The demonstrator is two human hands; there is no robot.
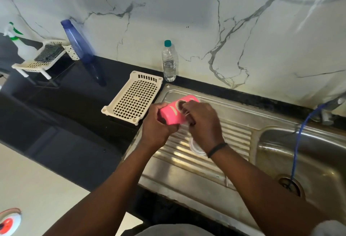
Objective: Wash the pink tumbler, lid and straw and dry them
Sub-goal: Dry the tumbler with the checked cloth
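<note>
I am standing at a steel sink drainboard (196, 170), where a clear lid (194, 146) is lying under my right wrist. My left hand (157, 125) is gripping the pink tumbler (177, 113), tilted on its side above the drainboard. My right hand (202, 121) is curling its fingers against the tumbler's side; what they are holding is blurred. Beyond, a cream perforated tray (133, 97) and a water bottle (169, 61) are sitting on the black counter (65, 95).

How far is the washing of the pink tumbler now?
Done: nothing certain. In hand: the left hand grips the pink tumbler over the drainboard; the right hand works at its side. Left: a clear lid-like ring waits below; straw not visible; drying remains.
</note>
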